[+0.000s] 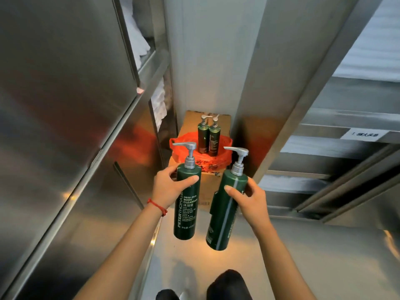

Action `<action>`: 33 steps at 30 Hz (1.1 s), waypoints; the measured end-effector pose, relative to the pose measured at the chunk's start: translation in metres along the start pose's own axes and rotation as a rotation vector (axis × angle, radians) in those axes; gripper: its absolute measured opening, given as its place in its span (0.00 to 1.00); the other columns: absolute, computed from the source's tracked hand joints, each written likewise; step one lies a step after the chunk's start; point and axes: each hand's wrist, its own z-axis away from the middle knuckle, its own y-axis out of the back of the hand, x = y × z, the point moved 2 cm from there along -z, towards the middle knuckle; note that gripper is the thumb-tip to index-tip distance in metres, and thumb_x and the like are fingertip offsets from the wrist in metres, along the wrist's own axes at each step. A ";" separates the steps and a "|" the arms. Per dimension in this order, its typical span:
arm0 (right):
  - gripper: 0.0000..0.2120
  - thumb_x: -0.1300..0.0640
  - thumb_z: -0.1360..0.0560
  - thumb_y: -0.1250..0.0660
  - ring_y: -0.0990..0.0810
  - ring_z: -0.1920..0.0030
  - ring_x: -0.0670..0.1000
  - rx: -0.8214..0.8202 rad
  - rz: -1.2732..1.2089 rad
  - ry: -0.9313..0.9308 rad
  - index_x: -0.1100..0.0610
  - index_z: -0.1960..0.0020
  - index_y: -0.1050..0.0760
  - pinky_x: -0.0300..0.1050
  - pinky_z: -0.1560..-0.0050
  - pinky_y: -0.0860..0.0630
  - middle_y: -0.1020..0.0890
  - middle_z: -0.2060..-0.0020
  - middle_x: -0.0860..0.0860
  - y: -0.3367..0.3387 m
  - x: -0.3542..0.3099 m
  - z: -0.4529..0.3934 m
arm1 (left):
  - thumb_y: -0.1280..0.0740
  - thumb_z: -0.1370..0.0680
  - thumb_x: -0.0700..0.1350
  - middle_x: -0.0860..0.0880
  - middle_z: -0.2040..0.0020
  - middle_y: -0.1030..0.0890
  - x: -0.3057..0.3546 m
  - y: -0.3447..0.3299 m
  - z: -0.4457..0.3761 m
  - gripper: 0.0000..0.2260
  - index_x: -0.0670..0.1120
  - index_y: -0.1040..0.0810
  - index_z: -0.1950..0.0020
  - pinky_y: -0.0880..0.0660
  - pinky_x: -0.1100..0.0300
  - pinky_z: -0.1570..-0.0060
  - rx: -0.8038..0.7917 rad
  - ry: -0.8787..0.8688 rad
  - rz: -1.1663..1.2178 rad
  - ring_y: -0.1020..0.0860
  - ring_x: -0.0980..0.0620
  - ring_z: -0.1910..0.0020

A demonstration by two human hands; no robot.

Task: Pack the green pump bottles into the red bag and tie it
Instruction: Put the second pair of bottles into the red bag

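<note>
My left hand (167, 188) grips a green pump bottle (186, 211) near its shoulder, label facing me, held upright in the air. In my right hand (251, 202) is a second green pump bottle (225, 215), tilted slightly, its back seam toward me. Beyond them, the red bag (184, 152) lies open on a cardboard box (211, 187). Two more green pump bottles (208, 137) stand upright side by side inside the bag. Both held bottles hover in front of and below the bag.
A steel cabinet (65, 105) with white linens on its shelves walls the left side. Steel shelving (346, 137) with a white label runs along the right. A second cardboard box (190, 122) stands behind the bag in the narrow aisle. My shoes (225, 284) show at the bottom.
</note>
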 end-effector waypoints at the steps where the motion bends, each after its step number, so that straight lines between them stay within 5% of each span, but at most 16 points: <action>1: 0.15 0.55 0.34 0.26 0.19 0.53 0.41 0.002 0.009 0.000 0.47 0.50 0.24 0.34 0.56 0.24 0.17 0.54 0.44 -0.002 0.001 -0.014 | 0.23 0.37 0.43 0.57 0.57 0.18 -0.003 -0.001 -0.015 0.16 0.60 0.21 0.56 0.28 0.74 0.62 0.001 0.006 -0.003 0.21 0.65 0.59; 7: 0.16 0.55 0.35 0.25 0.21 0.55 0.35 0.019 0.048 0.017 0.43 0.52 0.25 0.27 0.58 0.26 0.18 0.55 0.41 -0.008 0.008 -0.110 | 0.22 0.38 0.44 0.55 0.55 0.18 -0.027 -0.015 -0.107 0.17 0.59 0.21 0.54 0.26 0.65 0.56 0.037 0.038 -0.004 0.21 0.58 0.55; 12: 0.21 0.54 0.37 0.23 0.22 0.53 0.35 0.016 0.092 0.017 0.44 0.48 0.26 0.35 0.52 0.27 0.19 0.53 0.39 -0.015 0.012 -0.185 | 0.22 0.39 0.43 0.50 0.52 0.17 -0.039 -0.024 -0.172 0.21 0.52 0.21 0.47 0.24 0.59 0.52 0.062 0.087 -0.003 0.20 0.56 0.53; 17: 0.26 0.55 0.38 0.22 0.22 0.48 0.39 -0.006 0.132 0.011 0.49 0.43 0.27 0.34 0.48 0.26 0.19 0.48 0.45 -0.027 0.021 -0.241 | 0.22 0.39 0.42 0.50 0.52 0.18 -0.046 -0.028 -0.228 0.23 0.50 0.21 0.46 0.25 0.67 0.56 0.063 0.096 -0.005 0.20 0.59 0.55; 23: 0.28 0.57 0.38 0.22 0.23 0.51 0.35 0.095 0.188 -0.037 0.50 0.42 0.30 0.26 0.52 0.30 0.21 0.49 0.46 -0.048 0.040 -0.283 | 0.22 0.39 0.37 0.58 0.55 0.21 -0.068 -0.029 -0.286 0.24 0.60 0.25 0.53 0.28 0.77 0.59 0.016 0.104 -0.017 0.23 0.70 0.57; 30: 0.29 0.57 0.37 0.23 0.23 0.47 0.45 0.187 0.220 -0.093 0.54 0.40 0.31 0.23 0.52 0.32 0.21 0.47 0.49 -0.079 0.072 -0.314 | 0.24 0.38 0.33 0.47 0.50 0.21 -0.112 -0.031 -0.336 0.26 0.58 0.27 0.51 0.26 0.67 0.50 -0.018 0.191 0.022 0.22 0.56 0.51; 33: 0.29 0.57 0.37 0.23 0.23 0.47 0.44 0.221 0.221 -0.101 0.52 0.40 0.31 0.22 0.50 0.33 0.22 0.46 0.50 -0.090 0.083 -0.324 | 0.25 0.38 0.30 0.48 0.50 0.22 -0.127 -0.035 -0.349 0.26 0.56 0.27 0.51 0.26 0.70 0.51 -0.003 0.217 0.033 0.23 0.60 0.53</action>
